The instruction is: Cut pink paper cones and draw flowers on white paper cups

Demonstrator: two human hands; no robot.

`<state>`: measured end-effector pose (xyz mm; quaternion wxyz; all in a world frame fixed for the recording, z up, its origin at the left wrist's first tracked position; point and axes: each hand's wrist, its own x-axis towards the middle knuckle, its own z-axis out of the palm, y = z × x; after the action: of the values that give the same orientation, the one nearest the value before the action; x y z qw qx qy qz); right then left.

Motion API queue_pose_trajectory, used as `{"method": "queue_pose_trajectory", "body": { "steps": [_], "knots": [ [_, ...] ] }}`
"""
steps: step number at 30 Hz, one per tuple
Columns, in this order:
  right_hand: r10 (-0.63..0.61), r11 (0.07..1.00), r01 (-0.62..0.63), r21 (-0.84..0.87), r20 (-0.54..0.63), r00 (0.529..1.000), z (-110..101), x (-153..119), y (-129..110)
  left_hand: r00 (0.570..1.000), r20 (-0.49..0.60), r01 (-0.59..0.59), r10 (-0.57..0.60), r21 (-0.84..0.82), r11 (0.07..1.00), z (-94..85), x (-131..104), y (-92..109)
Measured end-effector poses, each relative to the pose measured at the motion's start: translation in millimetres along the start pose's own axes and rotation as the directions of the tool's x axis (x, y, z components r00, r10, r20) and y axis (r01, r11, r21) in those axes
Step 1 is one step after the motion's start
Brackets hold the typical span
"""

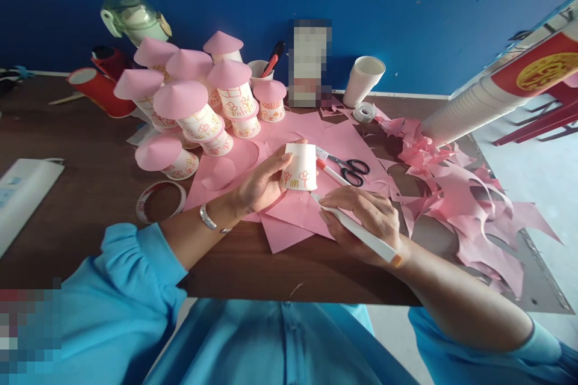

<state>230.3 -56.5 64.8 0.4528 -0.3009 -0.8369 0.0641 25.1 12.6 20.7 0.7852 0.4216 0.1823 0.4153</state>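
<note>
My left hand (266, 179) is closed around a white paper cup (300, 162) held upside down. Red flowers and yellow-green marks run along its rim end. In my right hand (365, 216) is a white marker (361, 233) with an orange end, gripped like a pen. Its tip points at the cup's lower edge; whether it touches is unclear. Black-handled scissors (352, 169) and a red-and-white marker (332, 173) lie just right of the cup on pink paper sheets (289, 231).
Decorated cups with pink paper cone roofs (180, 99) stand at the left. A tape roll (161, 201) lies before them. Pink scraps (456, 192) and a long cup stack (469, 108) are at the right. Stacked white cups (363, 81) and a small tape roll (364, 112) stand behind.
</note>
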Motion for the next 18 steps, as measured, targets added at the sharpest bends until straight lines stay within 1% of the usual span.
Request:
{"method": "queue_pose_trajectory", "body": {
  "steps": [3,5,12,18],
  "knots": [
    [-0.013,1.0,0.013,0.016,-0.006,1.0,1.0,0.6,0.6,0.999,0.044,-0.02,0.016,0.085,0.996,2.0,-1.0,1.8],
    [-0.016,1.0,0.016,0.02,-0.006,1.0,1.4,1.0,0.6,0.999,0.045,-0.019,0.014,0.116,0.993,2.7,-1.7,2.4],
    [-0.017,1.0,0.017,0.002,0.025,1.0,6.5,-3.5,-0.1,0.999,0.022,-0.04,0.038,0.12,0.992,2.9,-3.1,0.6],
    [0.006,1.0,-0.006,-0.015,0.026,1.0,12.3,-7.9,2.3,0.999,0.014,-0.037,0.035,0.169,0.985,8.5,-2.6,4.4]
  ]
}}
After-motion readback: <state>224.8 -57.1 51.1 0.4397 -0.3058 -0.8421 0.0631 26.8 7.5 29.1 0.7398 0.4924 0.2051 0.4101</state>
